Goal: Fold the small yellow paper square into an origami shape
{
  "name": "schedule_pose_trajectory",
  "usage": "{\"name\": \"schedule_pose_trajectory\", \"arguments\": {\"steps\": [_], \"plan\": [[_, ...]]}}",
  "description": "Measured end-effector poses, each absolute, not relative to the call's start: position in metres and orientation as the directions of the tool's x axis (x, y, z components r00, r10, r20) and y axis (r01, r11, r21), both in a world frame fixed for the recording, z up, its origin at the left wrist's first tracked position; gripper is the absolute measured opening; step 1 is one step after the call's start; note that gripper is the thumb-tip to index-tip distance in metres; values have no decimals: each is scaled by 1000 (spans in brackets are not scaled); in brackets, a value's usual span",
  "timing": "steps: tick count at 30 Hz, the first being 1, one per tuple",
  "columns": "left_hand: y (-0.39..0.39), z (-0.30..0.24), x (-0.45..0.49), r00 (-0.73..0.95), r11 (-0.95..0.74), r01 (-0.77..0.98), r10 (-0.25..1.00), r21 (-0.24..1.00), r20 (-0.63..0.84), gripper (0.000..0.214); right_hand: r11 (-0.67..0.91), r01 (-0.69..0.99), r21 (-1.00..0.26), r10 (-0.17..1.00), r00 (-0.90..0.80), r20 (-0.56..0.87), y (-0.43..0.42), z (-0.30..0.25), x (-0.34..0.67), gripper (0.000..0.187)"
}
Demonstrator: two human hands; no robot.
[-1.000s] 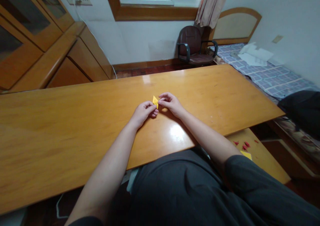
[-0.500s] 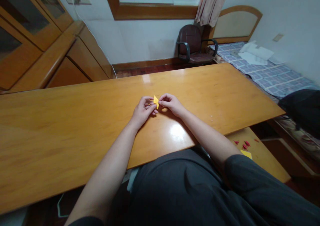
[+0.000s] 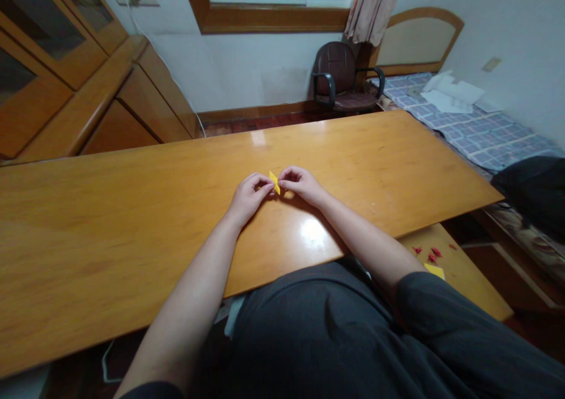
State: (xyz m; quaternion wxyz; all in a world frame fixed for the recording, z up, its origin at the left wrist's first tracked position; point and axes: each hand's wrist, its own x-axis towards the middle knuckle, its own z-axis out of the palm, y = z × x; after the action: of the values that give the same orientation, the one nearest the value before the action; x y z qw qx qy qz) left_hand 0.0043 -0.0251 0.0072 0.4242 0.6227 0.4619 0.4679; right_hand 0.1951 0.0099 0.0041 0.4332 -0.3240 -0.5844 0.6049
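A small folded piece of yellow paper [image 3: 274, 182] is held up just above the wooden table [image 3: 154, 222]. My left hand [image 3: 253, 193] pinches its left side between thumb and fingers. From the other side, my right hand [image 3: 301, 185] has thumb and fingertips closed at the paper's right edge. The paper stands narrow and tilted, its pointed top leaning left. Its finer folds are too small to make out, and the fingertips cover part of it.
On a lower wooden surface [image 3: 472, 287] at the right lie several small red folded pieces [image 3: 434, 255] and a yellow paper sheet [image 3: 435, 271]. A brown armchair [image 3: 338, 75] stands beyond the table. Beside the table at right are a bed [image 3: 477, 134] and a black bag [image 3: 534, 193].
The yellow paper has turned and now shows a narrower side. My left fingers, spread a little earlier, have drawn together on it. My right hand has barely shifted.
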Motion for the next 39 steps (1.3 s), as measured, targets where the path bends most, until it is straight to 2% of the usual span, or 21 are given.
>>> {"name": "schedule_pose_trajectory", "arguments": {"steps": [6,16,22,27,34,39], "plan": [[-24,5,9,101,-165,194,984,967,147,18,79,-111,-991,907,-404,118,10,2,194,28],[-22,6,10,42,-209,363,977,908,208,17,26,-127,-992,909,-411,76,8,4,192,36],[-17,1,10,-5,-205,403,974,892,227,14,-6,-112,-994,908,-417,42,10,2,189,42],[-17,-2,11,-17,-169,327,983,930,184,15,-41,-126,-991,901,-434,17,13,1,188,39],[-20,2,14,-3,-68,26,998,997,69,30,-57,-94,-994,885,-466,-6,11,5,191,36],[-22,7,15,12,-45,4,999,999,45,39,-53,-66,-996,857,-515,-11,10,6,193,34]]}}
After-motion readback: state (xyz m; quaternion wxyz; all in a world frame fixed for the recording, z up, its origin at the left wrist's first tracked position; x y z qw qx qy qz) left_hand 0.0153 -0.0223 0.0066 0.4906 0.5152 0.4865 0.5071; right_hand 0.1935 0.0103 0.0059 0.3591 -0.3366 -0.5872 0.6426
